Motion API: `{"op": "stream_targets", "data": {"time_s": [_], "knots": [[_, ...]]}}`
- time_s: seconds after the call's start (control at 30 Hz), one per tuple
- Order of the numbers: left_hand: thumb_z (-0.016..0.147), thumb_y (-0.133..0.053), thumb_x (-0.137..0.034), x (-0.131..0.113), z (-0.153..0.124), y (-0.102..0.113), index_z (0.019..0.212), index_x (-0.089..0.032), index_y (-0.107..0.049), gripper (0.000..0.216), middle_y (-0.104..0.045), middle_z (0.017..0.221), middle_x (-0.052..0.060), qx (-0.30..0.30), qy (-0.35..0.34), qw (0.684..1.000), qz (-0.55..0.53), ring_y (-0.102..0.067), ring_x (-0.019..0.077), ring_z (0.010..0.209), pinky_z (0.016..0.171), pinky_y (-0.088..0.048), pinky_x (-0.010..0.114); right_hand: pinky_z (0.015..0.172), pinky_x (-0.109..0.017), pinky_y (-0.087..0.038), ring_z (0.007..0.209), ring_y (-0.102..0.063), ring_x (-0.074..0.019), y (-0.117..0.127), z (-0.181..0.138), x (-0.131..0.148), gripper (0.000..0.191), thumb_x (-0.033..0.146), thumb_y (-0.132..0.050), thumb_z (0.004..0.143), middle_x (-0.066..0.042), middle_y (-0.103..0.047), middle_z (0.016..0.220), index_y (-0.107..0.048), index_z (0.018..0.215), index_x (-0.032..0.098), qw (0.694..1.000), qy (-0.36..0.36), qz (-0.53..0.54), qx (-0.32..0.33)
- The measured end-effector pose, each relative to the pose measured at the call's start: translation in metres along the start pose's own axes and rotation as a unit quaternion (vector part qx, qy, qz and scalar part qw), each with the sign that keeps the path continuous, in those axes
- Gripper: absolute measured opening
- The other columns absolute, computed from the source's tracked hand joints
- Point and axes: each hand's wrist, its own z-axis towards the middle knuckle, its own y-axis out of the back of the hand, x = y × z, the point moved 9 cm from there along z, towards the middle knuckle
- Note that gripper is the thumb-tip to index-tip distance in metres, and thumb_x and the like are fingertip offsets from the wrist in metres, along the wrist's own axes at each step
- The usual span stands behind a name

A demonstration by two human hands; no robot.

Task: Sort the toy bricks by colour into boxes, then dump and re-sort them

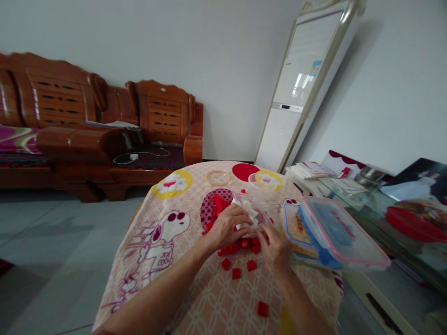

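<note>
Seemingly handling white pieces (pixel 250 209) in clear box (pixel 264 217) amid red bricks (pixel 230 249), with left hand (pixel 230 226) curled over and right hand (pixel 275 249) at edge; cannot tell whether pinching. Likely calls for careful grip.

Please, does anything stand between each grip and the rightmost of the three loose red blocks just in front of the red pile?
For the right grip, nothing visible: only tablecloth shows between it and that block. For the left grip, part of the red pile lies in between.
</note>
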Motion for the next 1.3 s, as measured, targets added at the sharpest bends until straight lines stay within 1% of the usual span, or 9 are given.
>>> {"op": "stream_targets", "data": {"time_s": [0.3,0.57,0.7,0.8,0.87,0.93,1.03,1.2,1.3], "knots": [[0.092,-0.055,-0.042,0.001,-0.004,-0.001,0.087,-0.017,-0.073,0.031,-0.069,0.086,0.008,-0.012,-0.024,1.000,0.009,-0.057,0.0175,0.085,0.083,-0.044,0.032,0.069,-0.031,-0.055,0.070,-0.070,-0.0199,-0.005,0.003,0.002,0.031,0.032,-0.044,0.099,-0.009,-0.074,0.078,-0.073,0.102,0.021,0.999,0.018,0.014,0.040],[0.091,-0.056,-0.045,0.002,-0.005,0.004,0.085,-0.018,-0.074,0.033,-0.069,0.085,0.008,-0.011,-0.001,1.000,-0.028,-0.059,0.0184,0.086,0.086,-0.045,0.034,0.069,-0.030,-0.054,0.073,-0.070,-0.0196,0.000,0.008,0.007,0.027,0.030,-0.047,0.098,-0.008,-0.074,0.082,-0.073,0.101,0.023,0.994,0.002,0.081,0.067],[0.091,-0.054,-0.049,0.015,-0.005,0.018,0.098,-0.020,-0.074,0.036,-0.069,0.101,0.010,-0.062,0.027,0.995,-0.070,-0.061,0.0221,0.100,0.094,-0.045,0.038,0.068,-0.027,-0.054,0.075,-0.070,-0.0182,0.003,0.011,0.014,0.024,0.026,-0.049,0.097,-0.007,-0.075,0.086,-0.073,0.100,0.022,0.992,0.002,0.112,0.058],[0.095,-0.046,-0.047,0.049,-0.007,0.043,0.117,-0.019,-0.068,0.042,-0.064,0.121,0.012,-0.163,0.122,0.978,-0.035,-0.057,0.0242,0.115,0.102,-0.042,0.039,0.071,-0.028,-0.055,0.078,-0.071,-0.0185,0.004,0.012,0.016,0.022,0.026,-0.052,0.096,-0.007,-0.075,0.089,-0.073,0.100,0.022,0.990,0.012,0.130,0.046],[0.095,-0.045,-0.047,0.079,-0.015,0.058,0.114,-0.016,-0.069,0.043,-0.067,0.114,0.012,-0.214,0.221,0.951,0.003,-0.060,0.0242,0.108,0.096,-0.045,0.036,0.075,-0.029,-0.056,0.082,-0.072,-0.0188,0.002,0.011,0.015,0.021,0.026,-0.052,0.095,-0.007,-0.075,0.091,-0.072,0.102,0.022,0.988,0.022,0.143,0.048],[0.091,-0.047,-0.048,0.106,-0.022,0.058,0.099,-0.014,-0.073,0.043,-0.071,0.091,0.008,-0.194,0.302,0.933,0.008,-0.064,0.0216,0.088,0.079,-0.048,0.031,0.078,-0.030,-0.056,0.084,-0.071,-0.0189,-0.002,0.011,0.012,0.020,0.026,-0.053,0.095,-0.006,-0.075,0.092,-0.070,0.105,0.022,0.986,0.021,0.155,0.062],[0.080,-0.058,-0.046,0.135,-0.035,0.049,0.082,-0.013,-0.073,0.036,-0.063,0.062,0.000,-0.149,0.378,0.913,-0.045,-0.057,0.0147,0.060,0.056,-0.042,0.023,0.080,-0.031,-0.056,0.088,-0.070,-0.0196,-0.008,0.012,0.005,0.022,0.027,-0.054,0.094,-0.007,-0.074,0.097,-0.067,0.110,0.022,0.983,-0.005,0.162,0.085],[0.068,-0.065,-0.040,0.150,-0.057,0.043,0.075,-0.013,-0.068,0.028,-0.061,0.055,-0.002,-0.180,0.445,0.857,-0.186,-0.055,0.0115,0.049,0.050,-0.043,0.022,0.088,-0.034,-0.054,0.101,-0.067,-0.0216,-0.013,0.011,-0.011,0.030,0.034,-0.052,0.094,-0.009,-0.071,0.111,-0.064,0.118,0.020,0.969,-0.107,0.206,0.087],[0.062,-0.070,-0.041,0.148,-0.066,0.038,0.077,-0.013,-0.065,0.032,-0.063,0.056,-0.001,-0.176,0.480,0.819,-0.263,-0.059,0.0128,0.051,0.052,-0.047,0.023,0.074,-0.031,-0.057,0.083,-0.071,-0.0209,-0.018,0.006,-0.025,0.034,0.042,-0.053,0.092,-0.008,-0.073,0.094,-0.065,0.114,0.018,0.938,-0.212,0.263,0.071]]}}
